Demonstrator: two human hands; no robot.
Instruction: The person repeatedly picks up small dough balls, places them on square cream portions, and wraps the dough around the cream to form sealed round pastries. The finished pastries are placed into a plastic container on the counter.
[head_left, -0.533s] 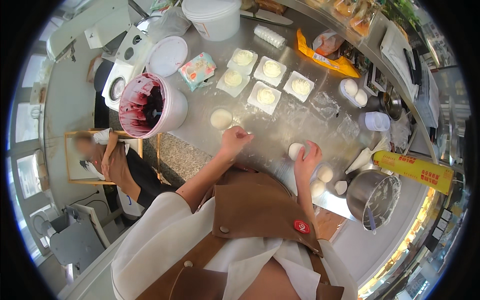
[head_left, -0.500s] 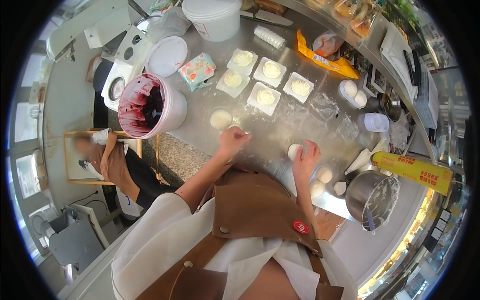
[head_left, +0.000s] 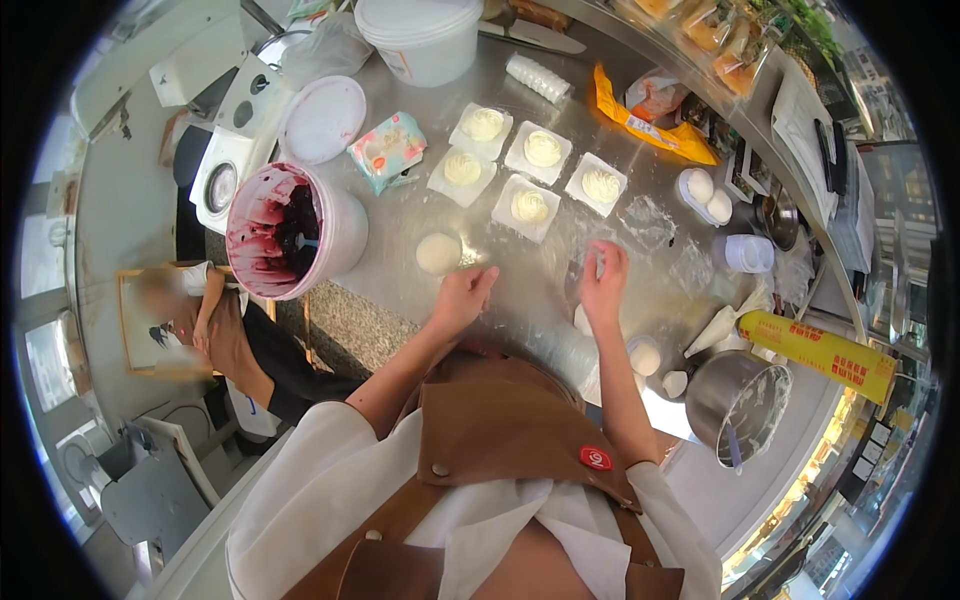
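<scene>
My left hand (head_left: 464,299) is closed above the near edge of the steel counter, fingers curled inward; anything in them is hidden. A flattened round of white dough (head_left: 438,254) lies just beyond it. To the right, my right hand (head_left: 604,284) is raised over the counter with thumb and fingers drawn together, and a faint clear bit shows at the fingertips. Under that hand a white dough ball (head_left: 582,320) is partly covered. Beyond both hands, several swirls of pale cream (head_left: 529,207) sit on white paper squares.
A white tub of dark red filling (head_left: 345,235) stands left, near a tissue pack (head_left: 388,150) and a lidded bucket (head_left: 420,50). Right are clear film scraps (head_left: 648,221), a piping bag (head_left: 720,327), a yellow roll box (head_left: 815,352) and a steel bowl (head_left: 725,400). Another person (head_left: 225,330) is at left.
My right hand has lifted off the white dough ball and moved slightly away from me, its fingers drawing together. My left hand has shifted slightly toward me and stays curled.
</scene>
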